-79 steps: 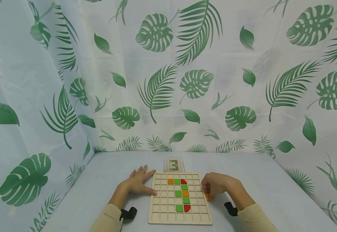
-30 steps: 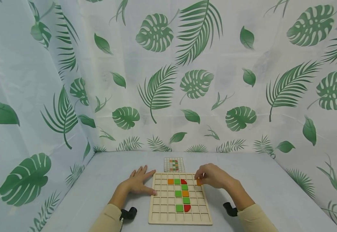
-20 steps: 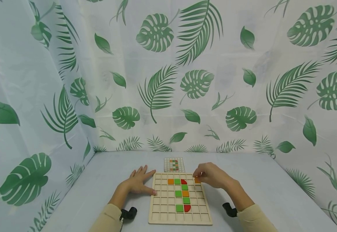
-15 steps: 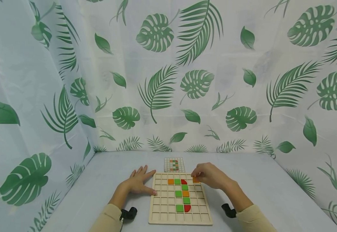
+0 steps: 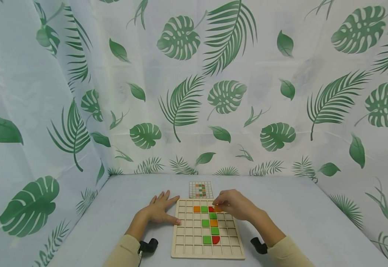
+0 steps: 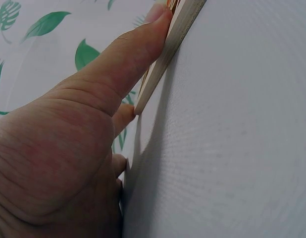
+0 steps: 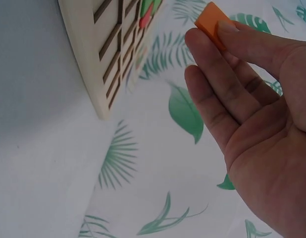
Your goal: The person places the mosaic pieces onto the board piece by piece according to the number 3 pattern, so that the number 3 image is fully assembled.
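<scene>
My right hand (image 5: 236, 205) pinches an orange square tile (image 7: 210, 24) between thumb and fingers, over the far rows of the wooden grid board (image 5: 188, 252). In the head view the orange tile overlaps the area beside a red rounded tile (image 5: 211, 209). Spread out at the board's left side, my left hand (image 5: 158, 210) rests on the table, its thumb (image 6: 143, 47) on the board's edge. Set in the board's cells are an orange tile (image 5: 197, 209), another orange tile (image 5: 213, 223), a second red rounded tile (image 5: 215, 240) and several green tiles, one a green tile (image 5: 206, 240) near the front.
Behind the board lies a small card (image 5: 193, 190) printed with a grid of coloured squares. The white table (image 5: 274, 196) meets a leaf-printed curtain (image 5: 187, 155) at the back and sides. Black wrist cameras sit at both sleeves.
From beside the board's right edge, my right hand has carried the orange tile up and then left over the board to near the far red tile. My left hand has stayed in place.
</scene>
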Motion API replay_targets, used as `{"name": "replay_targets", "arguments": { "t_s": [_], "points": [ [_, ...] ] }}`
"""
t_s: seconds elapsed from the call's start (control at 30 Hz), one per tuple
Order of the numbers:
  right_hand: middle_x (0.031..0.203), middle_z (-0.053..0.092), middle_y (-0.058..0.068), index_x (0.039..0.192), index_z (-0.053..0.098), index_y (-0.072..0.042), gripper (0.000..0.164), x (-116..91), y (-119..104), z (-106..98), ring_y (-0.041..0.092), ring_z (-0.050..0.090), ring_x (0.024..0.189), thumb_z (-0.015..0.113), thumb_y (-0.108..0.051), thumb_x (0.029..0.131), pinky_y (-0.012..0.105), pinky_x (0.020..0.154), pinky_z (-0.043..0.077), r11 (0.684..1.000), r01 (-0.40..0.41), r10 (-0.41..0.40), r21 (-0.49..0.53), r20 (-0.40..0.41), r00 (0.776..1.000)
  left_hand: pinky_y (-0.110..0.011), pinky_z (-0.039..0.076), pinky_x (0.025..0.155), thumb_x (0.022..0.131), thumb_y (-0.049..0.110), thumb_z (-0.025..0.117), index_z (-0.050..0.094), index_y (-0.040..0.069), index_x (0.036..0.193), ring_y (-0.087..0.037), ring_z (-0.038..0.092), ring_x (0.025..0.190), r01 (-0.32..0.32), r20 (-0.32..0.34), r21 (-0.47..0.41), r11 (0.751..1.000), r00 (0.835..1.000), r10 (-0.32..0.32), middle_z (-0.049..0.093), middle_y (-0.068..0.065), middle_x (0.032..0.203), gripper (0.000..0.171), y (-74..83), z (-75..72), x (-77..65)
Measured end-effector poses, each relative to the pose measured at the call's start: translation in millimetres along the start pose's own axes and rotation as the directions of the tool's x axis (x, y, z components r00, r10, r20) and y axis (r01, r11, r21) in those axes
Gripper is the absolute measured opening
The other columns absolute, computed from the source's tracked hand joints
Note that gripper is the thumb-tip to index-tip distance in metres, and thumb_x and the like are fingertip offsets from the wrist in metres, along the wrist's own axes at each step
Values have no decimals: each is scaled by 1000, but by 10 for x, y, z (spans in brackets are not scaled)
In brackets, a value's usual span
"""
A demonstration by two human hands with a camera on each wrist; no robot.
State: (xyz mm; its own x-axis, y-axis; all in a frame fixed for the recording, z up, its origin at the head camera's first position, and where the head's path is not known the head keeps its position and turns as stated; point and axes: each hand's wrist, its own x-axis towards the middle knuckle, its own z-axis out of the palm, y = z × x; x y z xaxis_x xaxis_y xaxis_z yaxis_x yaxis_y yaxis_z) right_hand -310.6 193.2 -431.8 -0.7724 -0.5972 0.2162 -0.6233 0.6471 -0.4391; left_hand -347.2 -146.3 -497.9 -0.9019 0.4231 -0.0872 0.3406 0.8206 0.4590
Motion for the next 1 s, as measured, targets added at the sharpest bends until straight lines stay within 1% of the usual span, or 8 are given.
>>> {"name": "replay_targets", "arguments": {
  "t_s": [0.23,0.37,0.57,0.83,1.0],
  "points": [
    [98,76,-1,109,82,-11,19,26,-62,46,2,64,84,74,-2,94,22,78,59,1000,3,-4,26,26,1000,-66,5,128,73,74,79,38,28,163,-45,8,161,-3,1,-3,1000,1000,3,13,-24,173,109,1,6,-3],
    [99,77,0,108,83,-14,20,31,-99,66,2,66,86,75,-3,93,23,78,59,999,11,-12,35,22,1000,-66,4,128,73,74,79,38,27,163,-45,8,161,-3,2,-2,1000,1000,3,13,-24,173,109,3,4,-6],
    [99,76,-7,107,82,-18,20,33,-157,95,2,67,89,75,-4,94,22,80,60,998,38,-39,43,28,999,-66,5,128,73,75,79,38,27,163,-45,8,161,-2,3,0,1000,1000,2,13,-24,173,109,1,10,-4],
    [102,77,-5,108,81,-10,18,58,-229,132,3,68,92,73,-1,94,21,80,60,995,76,-80,67,58,995,-67,5,128,74,74,79,37,27,163,-45,7,161,-1,7,0,1000,1000,1,13,-23,173,109,3,6,-5],
    [104,78,-5,109,81,-9,19,72,-239,171,2,69,92,73,0,94,21,80,60,993,91,-97,81,68,993,-67,5,128,73,74,79,38,27,163,-45,7,161,6,5,2,1000,1000,-6,14,-23,173,109,9,0,-6]
  ]
}}
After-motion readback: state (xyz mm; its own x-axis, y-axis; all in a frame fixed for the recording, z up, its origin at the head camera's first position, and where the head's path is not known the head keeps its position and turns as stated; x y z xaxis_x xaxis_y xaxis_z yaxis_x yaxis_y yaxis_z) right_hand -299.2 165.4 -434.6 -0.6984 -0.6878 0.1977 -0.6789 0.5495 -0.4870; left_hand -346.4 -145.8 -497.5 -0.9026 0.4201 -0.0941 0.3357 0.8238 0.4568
